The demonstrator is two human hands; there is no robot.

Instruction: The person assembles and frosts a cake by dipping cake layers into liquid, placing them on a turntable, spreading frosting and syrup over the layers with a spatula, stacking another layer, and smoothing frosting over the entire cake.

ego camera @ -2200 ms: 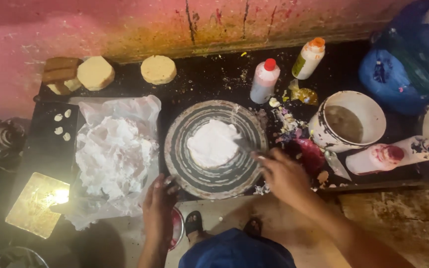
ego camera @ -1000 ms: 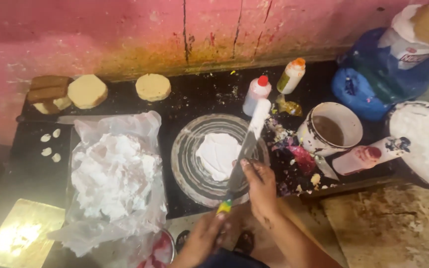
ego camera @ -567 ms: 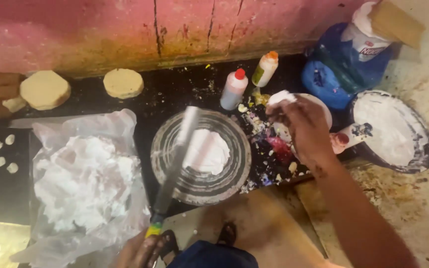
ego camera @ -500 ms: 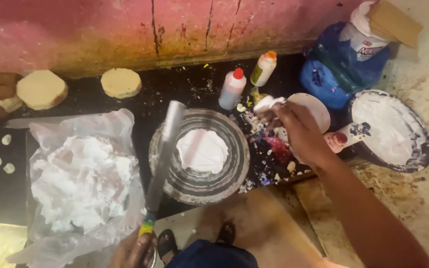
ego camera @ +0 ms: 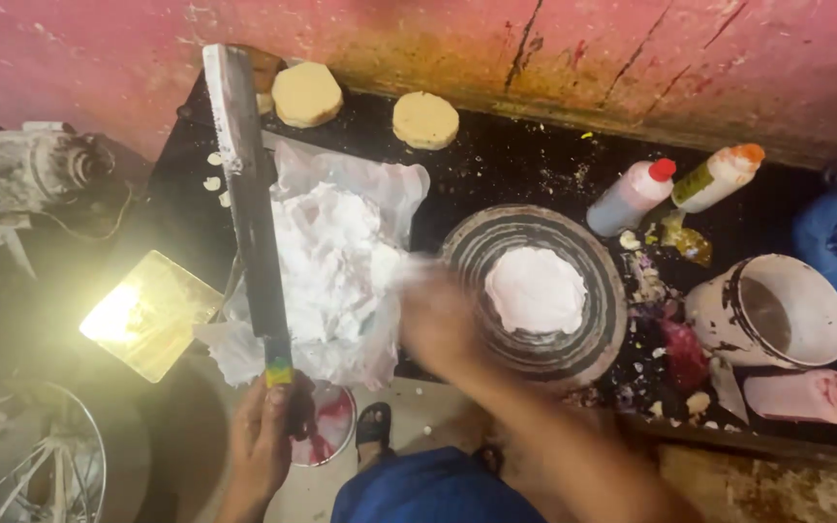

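Note:
My left hand [ego camera: 262, 438] grips the handle of a long flat metal spatula [ego camera: 244, 194], whose blade points away from me over the left edge of a clear plastic bag [ego camera: 341, 271] heaped with white cream. My right hand [ego camera: 438, 324] is blurred with motion and sits at the bag's right edge, next to a round striped turntable [ego camera: 457, 252] that carries a white cream-covered disc [ego camera: 535, 289]. I cannot tell whether the right hand holds anything.
Two round pale cake slices [ego camera: 307, 94] [ego camera: 425, 120] lie at the back by the pink wall. Two squeeze bottles [ego camera: 630, 197] [ego camera: 716, 177], a white bucket [ego camera: 777, 310] and a lying bottle [ego camera: 811, 397] crowd the right. A bright square lamp [ego camera: 142, 315] glows at left.
The view has swung left. My right hand has come back from the bucket side to the bag of cream. My left hand has carried the spatula leftward, off the turntable.

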